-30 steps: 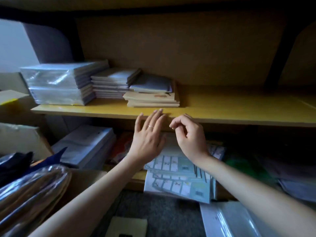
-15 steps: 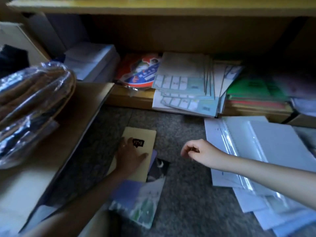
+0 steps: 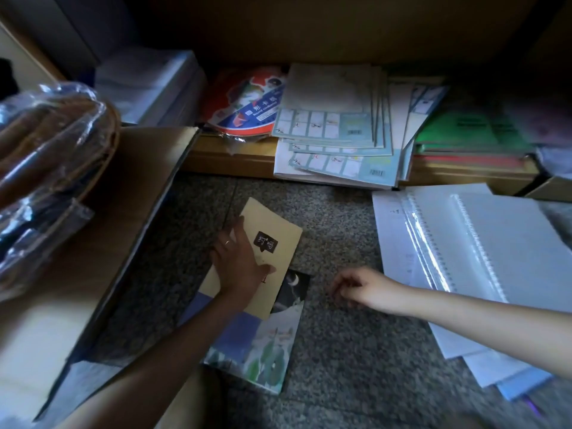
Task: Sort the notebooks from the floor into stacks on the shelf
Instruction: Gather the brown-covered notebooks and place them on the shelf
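The tan notebook [image 3: 278, 230] lay flat on the speckled grey floor [image 3: 340, 351], its near end overlapping an illustrated notebook [image 3: 266, 345] beneath it. The left hand [image 3: 238, 261] rested on the left half of its cover, index finger straight along the left edge and thumb spread across the cover below the dark label [image 3: 265, 242]. Whether the outer fingers hooked over that edge could not be determined.

The right hand [image 3: 356, 287] was apart from both notebooks, low over bare floor to their right, fingers curled in and holding nothing.

The right and far edges of the tan notebook faced open floor. A strip of floor separated its left edge from a cardboard flap [image 3: 133, 212]. Wrapped spiral-bound pads [image 3: 479, 243] lay well to the right.

Its long axis ran from near to far, the far end leaning right, towards the exercise books [image 3: 334, 131] overhanging the bottom shelf [image 3: 223, 156].
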`<state>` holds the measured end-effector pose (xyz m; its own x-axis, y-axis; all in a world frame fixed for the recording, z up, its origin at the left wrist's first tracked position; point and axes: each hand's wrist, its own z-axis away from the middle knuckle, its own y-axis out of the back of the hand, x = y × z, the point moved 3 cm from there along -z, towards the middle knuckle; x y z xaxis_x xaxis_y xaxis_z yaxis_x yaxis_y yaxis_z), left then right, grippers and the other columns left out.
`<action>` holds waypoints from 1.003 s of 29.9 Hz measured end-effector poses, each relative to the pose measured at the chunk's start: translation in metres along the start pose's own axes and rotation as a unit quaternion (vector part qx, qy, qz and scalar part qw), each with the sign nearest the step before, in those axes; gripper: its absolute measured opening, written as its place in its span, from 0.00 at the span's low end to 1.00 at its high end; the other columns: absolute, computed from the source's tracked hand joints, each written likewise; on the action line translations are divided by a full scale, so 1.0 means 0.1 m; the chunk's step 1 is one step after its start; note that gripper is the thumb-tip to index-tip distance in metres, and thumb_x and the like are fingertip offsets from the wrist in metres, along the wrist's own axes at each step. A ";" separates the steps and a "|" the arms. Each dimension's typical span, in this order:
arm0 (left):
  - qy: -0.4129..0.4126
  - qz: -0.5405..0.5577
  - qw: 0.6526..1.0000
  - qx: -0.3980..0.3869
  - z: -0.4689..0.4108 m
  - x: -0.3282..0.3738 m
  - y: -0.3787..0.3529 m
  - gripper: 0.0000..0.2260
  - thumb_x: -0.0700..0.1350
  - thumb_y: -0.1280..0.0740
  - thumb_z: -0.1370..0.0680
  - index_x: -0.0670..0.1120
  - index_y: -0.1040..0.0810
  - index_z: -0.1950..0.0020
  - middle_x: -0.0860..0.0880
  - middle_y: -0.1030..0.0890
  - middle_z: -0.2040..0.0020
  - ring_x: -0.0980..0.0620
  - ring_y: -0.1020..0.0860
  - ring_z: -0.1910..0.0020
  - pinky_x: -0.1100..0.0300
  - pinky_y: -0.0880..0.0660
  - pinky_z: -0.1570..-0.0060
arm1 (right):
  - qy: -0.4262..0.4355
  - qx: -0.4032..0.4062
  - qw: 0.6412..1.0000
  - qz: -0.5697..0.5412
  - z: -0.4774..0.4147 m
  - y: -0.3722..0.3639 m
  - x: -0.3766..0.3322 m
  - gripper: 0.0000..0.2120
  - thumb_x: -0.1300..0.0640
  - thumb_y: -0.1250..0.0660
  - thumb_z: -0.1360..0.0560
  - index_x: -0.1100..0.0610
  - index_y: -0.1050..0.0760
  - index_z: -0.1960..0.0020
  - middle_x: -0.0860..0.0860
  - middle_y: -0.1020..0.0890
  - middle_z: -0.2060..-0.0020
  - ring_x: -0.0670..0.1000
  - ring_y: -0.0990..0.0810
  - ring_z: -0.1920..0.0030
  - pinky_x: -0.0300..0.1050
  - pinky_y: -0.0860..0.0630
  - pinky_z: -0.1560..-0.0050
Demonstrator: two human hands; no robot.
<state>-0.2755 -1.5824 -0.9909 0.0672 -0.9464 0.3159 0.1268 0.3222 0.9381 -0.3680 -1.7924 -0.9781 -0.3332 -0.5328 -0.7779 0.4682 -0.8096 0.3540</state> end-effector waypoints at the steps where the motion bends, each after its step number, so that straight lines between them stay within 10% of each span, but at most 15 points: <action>1: -0.024 0.023 0.999 0.001 -0.01 0.05 0.06 0.51 0.49 0.20 0.38 0.50 0.50 0.25 0.40 0.37 0.31 0.38 0.32 0.36 0.47 0.33 0.41 | -0.004 0.005 1.000 -0.013 0.00 0.00 -0.02 0.14 0.73 0.42 0.26 0.57 0.25 0.54 0.49 0.22 0.65 0.37 0.25 0.71 0.31 0.31 0.67; 7: -0.085 0.086 0.991 -0.049 -0.03 0.46 0.34 0.15 0.45 0.26 0.30 0.44 0.25 0.48 0.44 0.20 0.49 0.45 0.22 0.52 0.55 0.26 0.58 | -0.024 0.075 0.995 -0.066 0.06 0.06 -0.10 0.13 0.65 0.36 0.25 0.49 0.31 0.47 0.50 0.24 0.53 0.51 0.24 0.51 0.44 0.27 0.50; 11: -0.112 0.178 0.977 -0.038 0.10 0.88 0.60 0.09 0.48 0.30 0.27 0.47 0.24 0.50 0.50 0.20 0.54 0.50 0.22 0.57 0.59 0.29 0.63 | -0.060 0.165 0.980 -0.090 0.15 0.19 -0.17 0.28 0.49 0.32 0.26 0.48 0.44 0.33 0.45 0.27 0.42 0.48 0.27 0.41 0.43 0.29 0.42; 15: -0.131 0.390 0.909 -0.071 0.19 1.21 0.92 0.08 0.48 0.27 0.29 0.51 0.24 0.53 0.52 0.18 0.57 0.51 0.18 0.58 0.51 0.21 0.58 | 0.011 0.238 0.927 -0.290 0.27 0.32 -0.35 0.25 0.56 0.33 0.26 0.50 0.43 0.36 0.48 0.24 0.41 0.43 0.24 0.46 0.35 0.27 0.49; 21: -0.111 0.525 0.840 -0.081 0.26 1.42 1.33 0.13 0.43 0.26 0.29 0.45 0.22 0.47 0.46 0.16 0.54 0.47 0.17 0.56 0.51 0.19 0.56 | 0.145 0.284 0.902 -0.291 0.70 0.55 -0.72 0.20 0.52 0.35 0.30 0.51 0.32 0.39 0.47 0.19 0.45 0.43 0.21 0.44 0.42 0.24 0.41; 26: -0.128 0.573 0.810 -0.018 0.16 1.53 1.82 0.10 0.41 0.27 0.29 0.47 0.21 0.49 0.47 0.15 0.57 0.48 0.17 0.60 0.49 0.19 0.59 | 0.205 0.273 0.910 -0.236 0.85 0.79 -1.06 0.18 0.58 0.37 0.25 0.50 0.38 0.38 0.53 0.16 0.54 0.46 0.20 0.67 0.42 0.25 0.73; 30: -0.196 0.557 0.806 0.040 -0.04 1.81 2.43 0.13 0.42 0.27 0.28 0.45 0.23 0.46 0.46 0.17 0.53 0.46 0.17 0.56 0.47 0.19 0.56 | 0.283 0.322 0.871 -0.240 0.80 1.17 -1.55 0.15 0.61 0.39 0.24 0.49 0.36 0.40 0.53 0.17 0.58 0.46 0.28 0.77 0.36 0.32 0.75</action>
<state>-0.2289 -1.6756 -0.7058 -0.2249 -0.0105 0.9743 0.1384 0.9895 0.0426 -0.3271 -1.8241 -0.7748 0.1787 -0.0347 -0.9833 -0.2300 -0.9732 -0.0075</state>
